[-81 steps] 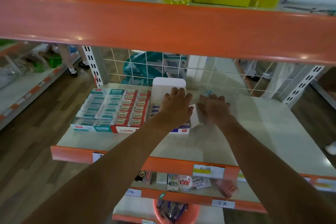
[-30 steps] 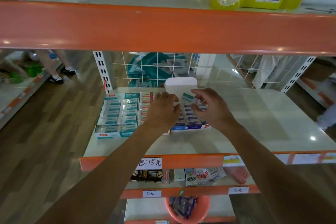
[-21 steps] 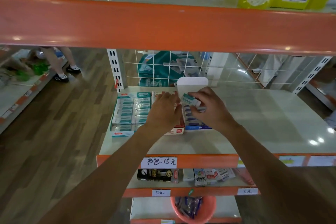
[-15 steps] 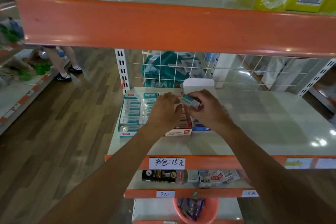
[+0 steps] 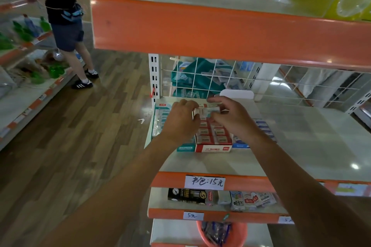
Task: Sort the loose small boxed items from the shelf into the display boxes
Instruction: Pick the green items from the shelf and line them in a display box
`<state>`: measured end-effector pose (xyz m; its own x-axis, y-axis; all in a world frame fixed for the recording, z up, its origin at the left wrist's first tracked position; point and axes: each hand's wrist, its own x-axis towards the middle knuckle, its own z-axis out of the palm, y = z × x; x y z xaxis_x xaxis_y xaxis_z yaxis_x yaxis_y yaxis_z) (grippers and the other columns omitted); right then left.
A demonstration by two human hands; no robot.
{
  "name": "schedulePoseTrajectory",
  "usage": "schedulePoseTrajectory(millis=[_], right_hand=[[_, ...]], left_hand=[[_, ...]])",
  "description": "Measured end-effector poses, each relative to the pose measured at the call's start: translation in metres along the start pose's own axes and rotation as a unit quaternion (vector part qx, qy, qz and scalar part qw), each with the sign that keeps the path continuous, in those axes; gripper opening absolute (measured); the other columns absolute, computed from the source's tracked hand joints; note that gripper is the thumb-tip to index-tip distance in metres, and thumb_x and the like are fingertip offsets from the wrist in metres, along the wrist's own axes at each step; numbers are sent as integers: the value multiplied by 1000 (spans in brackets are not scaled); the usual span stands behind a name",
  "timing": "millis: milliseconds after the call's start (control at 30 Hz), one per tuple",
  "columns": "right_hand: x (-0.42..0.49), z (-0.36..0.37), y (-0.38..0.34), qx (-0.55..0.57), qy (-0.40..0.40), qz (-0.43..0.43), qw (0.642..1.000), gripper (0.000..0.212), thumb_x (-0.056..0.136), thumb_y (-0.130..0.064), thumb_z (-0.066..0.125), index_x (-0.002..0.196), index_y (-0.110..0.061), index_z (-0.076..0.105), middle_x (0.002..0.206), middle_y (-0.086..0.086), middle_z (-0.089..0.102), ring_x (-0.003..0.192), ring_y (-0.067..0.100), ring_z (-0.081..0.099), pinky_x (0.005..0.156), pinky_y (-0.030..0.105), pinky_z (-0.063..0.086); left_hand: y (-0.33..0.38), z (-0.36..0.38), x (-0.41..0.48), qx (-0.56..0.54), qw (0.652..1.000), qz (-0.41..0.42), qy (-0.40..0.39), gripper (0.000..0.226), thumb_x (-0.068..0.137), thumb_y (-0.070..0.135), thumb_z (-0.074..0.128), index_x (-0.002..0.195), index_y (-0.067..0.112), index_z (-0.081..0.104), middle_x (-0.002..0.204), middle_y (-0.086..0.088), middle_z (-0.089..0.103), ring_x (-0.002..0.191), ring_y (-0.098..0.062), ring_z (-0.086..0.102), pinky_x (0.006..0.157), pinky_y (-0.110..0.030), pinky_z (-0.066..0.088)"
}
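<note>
Three display boxes stand side by side at the left end of the shelf (image 5: 301,146): a teal box (image 5: 183,148), a red box (image 5: 213,147) filled with rows of small red-labelled packs, and a blue box (image 5: 241,145) with a tall white back flap. My right hand (image 5: 230,118) pinches a small white and teal boxed item (image 5: 210,110) above the back of the red box. My left hand (image 5: 181,120) hovers over the teal and red boxes, its curled fingers at the item's left end; whether they grip it is unclear.
An orange shelf beam (image 5: 220,32) hangs overhead and a white wire grid (image 5: 261,84) backs the shelf. Lower shelves hold small packs and an orange basket (image 5: 220,232). A person (image 5: 66,26) stands in the aisle at left beside another shelf unit.
My right hand picked up a small boxed item near the blue box and carried it left over the red box. My left hand stayed over the boxes. The view shifted, shelf now further right.
</note>
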<state>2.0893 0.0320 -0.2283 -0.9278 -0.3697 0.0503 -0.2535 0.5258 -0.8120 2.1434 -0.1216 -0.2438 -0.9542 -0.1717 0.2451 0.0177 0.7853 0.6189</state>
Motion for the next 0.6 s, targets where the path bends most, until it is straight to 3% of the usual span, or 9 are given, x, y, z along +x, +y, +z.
schedulePoseTrajectory(millis=[200,367,500,600], right_hand=[[-2,7,-2,-35,-20,13,999,42,81,-19,76,119,-27,62,104,-14,62,83,-1,60,62,12,45],[-10,21,-4,-32,-38,-24,998,33,82,-14,75,110,-23,59,108,-7,64,93,6,64,74,21,56],[-14,35,-5,-90,-43,-82,992,28,79,-18,77,103,-20,61,97,-13,59,82,-2,58,70,10,45],[-14,45,-5,-135,-40,-112,984,28,77,-23,79,100,-23,62,101,-11,56,89,5,55,77,17,44]], left_hand=[[-13,-9,-4,22,1000,-2,-14,33,94,22,54,127,18,53,126,-2,53,119,-19,41,97,-31,41],[-29,-16,-10,36,999,0,-13,36,93,21,55,129,18,51,127,-1,51,121,-18,39,98,-30,42],[-46,-24,-19,54,999,0,-5,35,92,22,57,127,19,53,128,-2,52,122,-19,42,97,-34,46],[-58,-34,-28,84,996,-10,-3,36,91,25,57,126,19,53,129,-2,51,119,-20,43,92,-35,48]])
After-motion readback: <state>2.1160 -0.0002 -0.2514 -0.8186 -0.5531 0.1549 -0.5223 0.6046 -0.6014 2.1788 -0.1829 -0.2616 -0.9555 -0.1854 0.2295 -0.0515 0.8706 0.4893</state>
